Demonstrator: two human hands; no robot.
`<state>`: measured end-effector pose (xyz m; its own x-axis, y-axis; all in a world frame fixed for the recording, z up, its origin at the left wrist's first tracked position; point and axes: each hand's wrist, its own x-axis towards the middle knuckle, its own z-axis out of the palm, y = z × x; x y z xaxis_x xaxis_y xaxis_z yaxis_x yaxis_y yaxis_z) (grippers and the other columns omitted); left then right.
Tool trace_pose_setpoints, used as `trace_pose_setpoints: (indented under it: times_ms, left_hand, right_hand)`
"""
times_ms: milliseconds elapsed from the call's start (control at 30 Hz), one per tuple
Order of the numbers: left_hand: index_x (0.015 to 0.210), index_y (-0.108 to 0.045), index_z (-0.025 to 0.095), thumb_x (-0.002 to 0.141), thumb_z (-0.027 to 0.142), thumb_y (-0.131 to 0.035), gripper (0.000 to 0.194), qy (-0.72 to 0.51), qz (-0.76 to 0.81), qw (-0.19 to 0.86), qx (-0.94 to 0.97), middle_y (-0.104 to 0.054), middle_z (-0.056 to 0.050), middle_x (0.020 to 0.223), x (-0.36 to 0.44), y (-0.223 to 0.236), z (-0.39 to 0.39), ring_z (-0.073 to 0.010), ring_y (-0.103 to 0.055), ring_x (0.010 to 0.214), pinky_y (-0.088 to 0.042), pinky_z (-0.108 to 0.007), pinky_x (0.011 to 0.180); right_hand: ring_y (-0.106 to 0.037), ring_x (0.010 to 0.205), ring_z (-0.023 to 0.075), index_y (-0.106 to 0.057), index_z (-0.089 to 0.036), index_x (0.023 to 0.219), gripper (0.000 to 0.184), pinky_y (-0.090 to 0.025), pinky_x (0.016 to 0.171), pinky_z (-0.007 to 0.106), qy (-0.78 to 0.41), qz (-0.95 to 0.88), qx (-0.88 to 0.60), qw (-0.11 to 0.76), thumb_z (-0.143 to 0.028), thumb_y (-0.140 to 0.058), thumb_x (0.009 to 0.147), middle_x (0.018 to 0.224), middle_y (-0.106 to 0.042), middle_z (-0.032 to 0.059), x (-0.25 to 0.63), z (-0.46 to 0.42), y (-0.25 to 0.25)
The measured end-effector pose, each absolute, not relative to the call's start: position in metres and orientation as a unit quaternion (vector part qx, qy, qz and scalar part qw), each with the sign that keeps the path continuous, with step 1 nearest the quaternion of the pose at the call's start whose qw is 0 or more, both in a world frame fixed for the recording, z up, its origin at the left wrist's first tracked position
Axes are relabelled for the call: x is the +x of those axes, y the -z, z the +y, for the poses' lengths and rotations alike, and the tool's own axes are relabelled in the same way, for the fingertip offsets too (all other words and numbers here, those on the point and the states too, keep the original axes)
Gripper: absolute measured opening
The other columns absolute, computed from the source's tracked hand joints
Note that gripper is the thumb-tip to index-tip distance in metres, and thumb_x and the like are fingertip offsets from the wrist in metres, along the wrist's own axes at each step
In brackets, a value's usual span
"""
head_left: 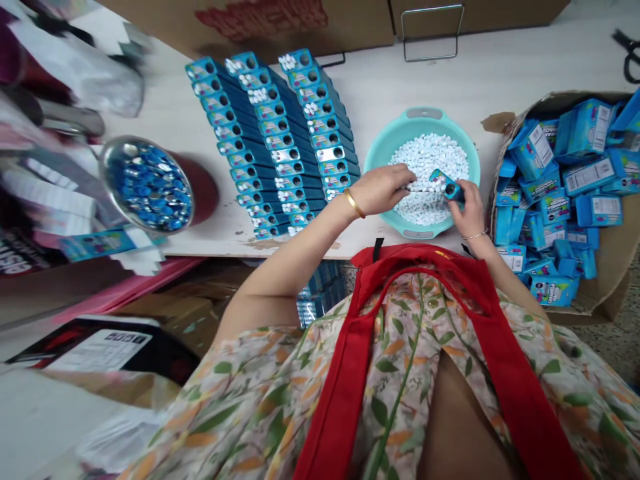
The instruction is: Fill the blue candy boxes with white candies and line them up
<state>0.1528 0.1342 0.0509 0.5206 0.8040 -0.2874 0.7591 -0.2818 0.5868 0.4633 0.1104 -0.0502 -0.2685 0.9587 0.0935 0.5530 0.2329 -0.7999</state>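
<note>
My right hand [464, 205] grips a small blue box [447, 185] over a teal basin [380, 150] filled with small white candies [430, 160]. My left hand [383, 188], with a gold bangle on the wrist, hovers over the candies with its fingers pinched together beside the box's open end. What the fingertips hold is too small to make out. Three rows of filled blue boxes [280, 143] lie on the white table to the left of the basin.
A cardboard carton of empty blue boxes [560, 200] sits at the right. A round metal tin of blue pieces [147, 185] stands at the left. More cardboard boxes and a wire stand [433, 33] line the far edge. Clutter lies on the left.
</note>
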Motion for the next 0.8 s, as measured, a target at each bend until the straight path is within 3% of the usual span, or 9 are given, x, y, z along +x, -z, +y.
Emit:
trace_pose_setpoints:
  times_ms: [200,367,500,633,800]
  left_hand:
    - [0.124,-0.075,0.019,0.108,0.021,-0.051,0.029,0.014,0.514,0.262,0.817,-0.069,-0.014,0.113,0.196,-0.090,0.131,-0.0355,-0.069,0.121,-0.055,-0.052,0.102]
    - [0.113,-0.076,0.020,0.113,0.020,-0.040,0.036,0.017,0.511,0.227,0.829,-0.070,-0.015,0.108,0.213,-0.113,0.124,-0.0362,-0.067,0.122,-0.054,-0.053,0.102]
    - [0.127,-0.071,0.024,0.112,0.027,-0.048,0.028,-0.024,0.575,0.232,0.784,-0.069,-0.012,0.116,0.177,-0.059,0.140,-0.0348,-0.065,0.124,-0.052,-0.053,0.106]
    - [0.132,-0.070,0.024,0.107,0.018,-0.048,0.034,0.014,0.611,0.274,0.742,-0.072,-0.016,0.128,0.150,0.027,0.157,-0.0345,-0.065,0.127,-0.052,-0.052,0.112]
    - [0.135,-0.072,0.018,0.105,0.012,-0.047,0.040,0.028,0.573,0.351,0.740,-0.072,-0.020,0.143,0.194,0.084,0.150,-0.0358,-0.064,0.138,-0.051,-0.054,0.120]
  right_hand:
    - [-0.067,0.134,0.0364,-0.063,-0.028,0.144,0.045,-0.059,0.120,0.067,-0.310,-0.753,-0.501,0.292,-0.054,-0.052,0.108,0.138,-0.071,0.0143,0.447,0.106,0.055]
    - [-0.068,0.134,0.0366,-0.062,-0.027,0.144,0.047,-0.060,0.119,0.065,-0.310,-0.754,-0.495,0.300,-0.055,-0.050,0.109,0.138,-0.071,0.0162,0.449,0.105,0.060]
    - [-0.069,0.134,0.0360,-0.063,-0.028,0.142,0.050,-0.060,0.121,0.064,-0.317,-0.729,-0.524,0.307,-0.062,-0.053,0.107,0.138,-0.071,0.0153,0.459,0.106,0.058]
    - [-0.069,0.135,0.0363,-0.061,-0.027,0.143,0.057,-0.057,0.123,0.066,-0.333,-0.688,-0.559,0.321,-0.069,-0.059,0.104,0.140,-0.070,0.0158,0.473,0.110,0.048]
    - [-0.069,0.136,0.0361,-0.060,-0.026,0.145,0.061,-0.054,0.125,0.068,-0.324,-0.667,-0.579,0.338,-0.069,-0.066,0.102,0.140,-0.069,0.0150,0.484,0.114,0.044]
